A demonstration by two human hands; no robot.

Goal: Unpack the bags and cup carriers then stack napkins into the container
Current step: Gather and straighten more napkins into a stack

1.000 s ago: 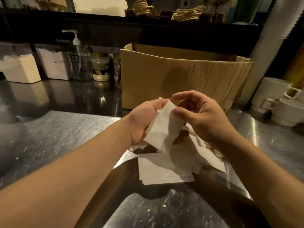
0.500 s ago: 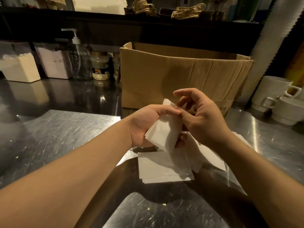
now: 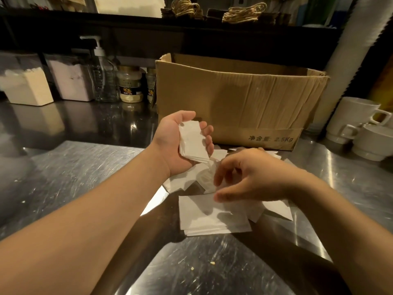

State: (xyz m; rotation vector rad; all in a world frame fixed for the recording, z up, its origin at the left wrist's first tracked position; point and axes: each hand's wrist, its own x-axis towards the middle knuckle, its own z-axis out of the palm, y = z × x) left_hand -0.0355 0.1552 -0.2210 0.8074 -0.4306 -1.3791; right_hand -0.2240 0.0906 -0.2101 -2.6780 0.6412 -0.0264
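Much of what we see at centre frame is half hidden: our right hand (image 3: pixel 253 177), fingers curled loosely downward and blurred with motion, covers part of the loose scatter of white paper napkins (image 3: pixel 212 216) lying on the scratched stainless steel counter (image 3: pixel 63 177) — whether its fingertips pinch a sheet we cannot tell. Just above and left of it, our left hand (image 3: pixel 180 143) holds a small stack of folded white napkins (image 3: pixel 192 143), thumb on top and fingers wrapped under the far edge. Behind both hands stands an open brown corrugated cardboard box (image 3: pixel 240 99); its inside is out of sight. Printed at its lower right are Chinese characters for net content and "2.5Kg", slightly blurred. At upper left, two clear plastic tubs of pale powder (image 3: pixel 27 86), a clear pump bottle (image 3: pixel 104 79) and gold-lidded jars (image 3: pixel 129 84) sit in shadow — their labels are illegible. White ceramic mugs (image 3: pixel 357 122) are cut off at the right edge.
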